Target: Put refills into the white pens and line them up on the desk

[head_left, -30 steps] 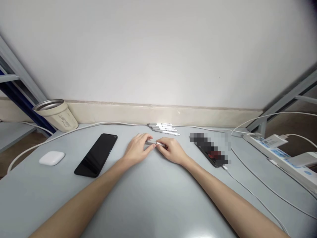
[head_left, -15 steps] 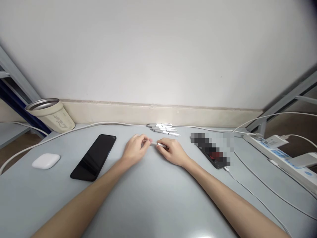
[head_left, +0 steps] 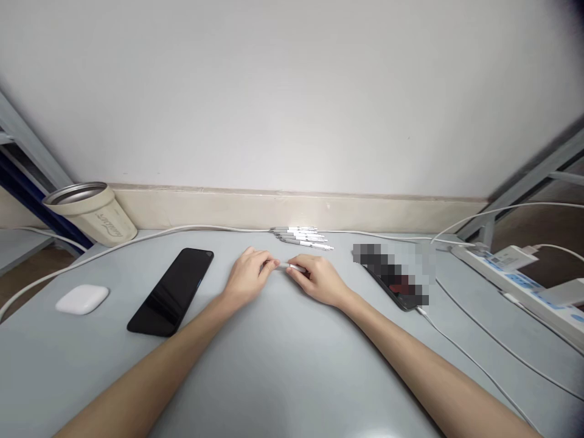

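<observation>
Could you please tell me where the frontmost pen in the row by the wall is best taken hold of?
Grip the frontmost pen around mid-barrel, probably coming from the near side: it lies flat and slim along the row's front edge, so that flank is free, while the other pens lie close behind it.

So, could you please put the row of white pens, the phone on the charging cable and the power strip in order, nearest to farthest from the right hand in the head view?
From the right hand:
1. Row of white pens: just ahead, toward the wall.
2. Phone: to the hand's right, largely pixelated.
3. Power strip: farthest, at the right edge of the table.
</observation>
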Demonstrator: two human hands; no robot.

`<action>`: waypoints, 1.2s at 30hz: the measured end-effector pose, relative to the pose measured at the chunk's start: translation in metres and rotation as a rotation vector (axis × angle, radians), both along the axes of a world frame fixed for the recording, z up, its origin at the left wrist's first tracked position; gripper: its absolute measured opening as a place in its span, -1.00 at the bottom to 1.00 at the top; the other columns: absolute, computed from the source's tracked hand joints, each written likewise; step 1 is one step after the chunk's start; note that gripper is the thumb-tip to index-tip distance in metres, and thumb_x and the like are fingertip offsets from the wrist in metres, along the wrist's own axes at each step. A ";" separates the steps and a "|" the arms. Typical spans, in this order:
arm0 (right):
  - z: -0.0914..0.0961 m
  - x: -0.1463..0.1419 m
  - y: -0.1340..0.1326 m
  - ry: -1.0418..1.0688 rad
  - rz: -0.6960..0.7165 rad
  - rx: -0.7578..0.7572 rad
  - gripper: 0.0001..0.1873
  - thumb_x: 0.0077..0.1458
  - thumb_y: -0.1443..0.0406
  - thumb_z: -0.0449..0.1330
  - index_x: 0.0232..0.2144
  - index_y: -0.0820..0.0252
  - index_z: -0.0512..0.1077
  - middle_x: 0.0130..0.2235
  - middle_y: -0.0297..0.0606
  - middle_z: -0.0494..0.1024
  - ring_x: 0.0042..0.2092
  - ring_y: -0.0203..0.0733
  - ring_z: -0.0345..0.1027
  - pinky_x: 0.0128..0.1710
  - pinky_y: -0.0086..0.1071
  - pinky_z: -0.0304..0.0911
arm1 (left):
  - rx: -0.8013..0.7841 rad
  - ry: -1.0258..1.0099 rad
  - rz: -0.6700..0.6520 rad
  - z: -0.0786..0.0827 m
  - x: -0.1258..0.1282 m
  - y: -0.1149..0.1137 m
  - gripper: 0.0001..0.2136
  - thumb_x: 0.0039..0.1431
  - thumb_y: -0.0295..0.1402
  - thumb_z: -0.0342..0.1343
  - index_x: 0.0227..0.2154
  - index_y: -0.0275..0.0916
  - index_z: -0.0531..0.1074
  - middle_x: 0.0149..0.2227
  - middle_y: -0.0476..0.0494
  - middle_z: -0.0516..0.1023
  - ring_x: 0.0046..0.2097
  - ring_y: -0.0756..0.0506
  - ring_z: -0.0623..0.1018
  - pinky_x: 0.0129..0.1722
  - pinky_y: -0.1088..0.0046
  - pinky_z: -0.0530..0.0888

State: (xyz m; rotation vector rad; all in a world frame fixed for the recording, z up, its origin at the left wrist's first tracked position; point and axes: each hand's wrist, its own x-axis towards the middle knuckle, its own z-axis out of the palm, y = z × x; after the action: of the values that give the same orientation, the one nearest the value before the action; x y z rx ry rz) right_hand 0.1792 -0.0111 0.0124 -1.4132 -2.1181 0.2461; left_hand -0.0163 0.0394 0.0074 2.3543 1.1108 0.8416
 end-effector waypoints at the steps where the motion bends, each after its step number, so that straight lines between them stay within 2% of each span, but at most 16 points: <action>1: 0.000 0.000 0.000 0.001 0.013 -0.004 -0.74 0.23 0.17 0.01 -0.30 0.14 0.45 -0.36 -0.26 0.52 -0.38 -0.25 0.31 -0.39 -0.41 0.11 | 0.030 -0.005 -0.008 0.001 0.000 0.000 -0.73 0.25 -0.22 -0.11 -0.46 -0.16 0.41 -0.41 -0.04 0.51 -0.25 -0.11 0.39 -0.27 0.35 0.34; 6: 0.004 0.002 0.001 0.068 0.062 -0.051 -0.70 0.26 0.15 -0.03 -0.36 0.14 0.41 -0.44 -0.32 0.45 -0.44 -0.29 0.23 -0.42 -0.43 0.06 | 0.112 -0.039 -0.004 0.003 -0.001 -0.003 -0.78 0.25 -0.24 -0.09 -0.42 -0.16 0.40 -0.38 -0.03 0.50 -0.25 -0.10 0.39 -0.24 0.36 0.34; 8: 0.006 0.002 0.002 0.151 0.060 -0.062 -0.69 0.26 0.12 -0.05 -0.36 0.14 0.38 -0.47 -0.34 0.39 -0.45 -0.29 0.19 -0.42 -0.43 0.06 | 0.079 -0.084 0.049 0.002 -0.001 -0.003 -0.81 0.21 -0.18 -0.03 -0.34 -0.15 0.39 -0.33 -0.03 0.50 -0.24 -0.09 0.41 -0.22 0.37 0.35; 12: 0.006 0.004 0.005 0.439 0.034 -0.075 -0.67 0.25 0.06 -0.07 -0.35 0.15 0.31 -0.47 -0.35 0.28 -0.42 -0.28 0.13 -0.40 -0.44 0.09 | -0.055 -0.133 0.164 -0.001 -0.002 0.001 -0.72 0.16 -0.09 0.01 -0.19 -0.15 0.34 -0.29 -0.03 0.49 -0.28 -0.06 0.43 -0.29 0.40 0.37; 15: 0.004 0.005 0.008 0.611 0.037 -0.118 -0.65 0.23 0.03 -0.05 -0.41 0.15 0.24 -0.49 -0.39 0.19 -0.45 -0.31 0.07 -0.42 -0.45 0.08 | -0.077 -0.079 0.146 -0.002 -0.002 0.003 -0.73 0.20 -0.09 -0.05 -0.20 -0.16 0.34 -0.31 -0.02 0.48 -0.29 -0.06 0.44 -0.32 0.40 0.36; 18: 0.003 0.004 0.010 0.683 0.061 -0.151 -0.65 0.22 0.01 -0.03 -0.41 0.15 0.24 -0.49 -0.40 0.17 -0.45 -0.32 0.04 -0.44 -0.45 0.06 | -0.061 -0.010 0.106 -0.001 -0.002 0.001 -0.76 0.22 -0.13 -0.07 -0.25 -0.15 0.37 -0.33 -0.02 0.48 -0.25 -0.08 0.44 -0.30 0.39 0.35; 23: 0.002 0.002 0.010 0.798 0.022 -0.119 -0.67 0.24 0.02 -0.05 -0.35 0.14 0.24 -0.51 -0.41 0.15 -0.47 -0.32 0.02 -0.45 -0.44 0.03 | -0.048 0.021 0.075 0.006 -0.001 -0.004 -0.79 0.24 -0.18 -0.10 -0.30 -0.15 0.37 -0.33 -0.03 0.47 -0.18 -0.10 0.43 -0.20 0.35 0.35; 26: 0.000 0.002 0.011 0.789 0.043 -0.128 -0.68 0.24 0.05 -0.05 -0.37 0.15 0.25 -0.50 -0.41 0.16 -0.45 -0.33 0.03 -0.43 -0.45 0.03 | -0.030 0.022 0.062 0.008 -0.001 -0.004 -0.79 0.25 -0.20 -0.11 -0.30 -0.17 0.37 -0.33 -0.04 0.46 -0.18 -0.10 0.42 -0.18 0.33 0.34; 31: 0.004 -0.001 0.008 0.656 0.027 -0.136 -0.70 0.26 0.10 -0.05 -0.37 0.17 0.29 -0.45 -0.39 0.25 -0.42 -0.33 0.10 -0.40 -0.45 0.06 | -0.013 0.017 0.045 0.007 0.000 -0.004 -0.79 0.25 -0.21 -0.12 -0.29 -0.17 0.37 -0.35 -0.05 0.45 -0.20 -0.10 0.42 -0.17 0.34 0.34; 36: 0.006 -0.005 0.002 0.403 -0.016 -0.033 -0.74 0.25 0.16 -0.02 -0.27 0.17 0.40 -0.31 -0.29 0.45 -0.32 -0.27 0.25 -0.33 -0.43 0.12 | -0.102 -0.067 0.058 0.007 0.000 -0.003 -0.77 0.17 -0.15 -0.02 -0.24 -0.16 0.38 -0.35 -0.01 0.45 -0.23 -0.07 0.43 -0.21 0.41 0.35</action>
State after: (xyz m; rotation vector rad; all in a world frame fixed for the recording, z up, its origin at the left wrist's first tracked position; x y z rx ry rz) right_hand 0.1741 -0.0090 0.0186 -1.2741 -1.7785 0.5154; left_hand -0.0161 0.0367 0.0143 2.2045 1.1707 0.8570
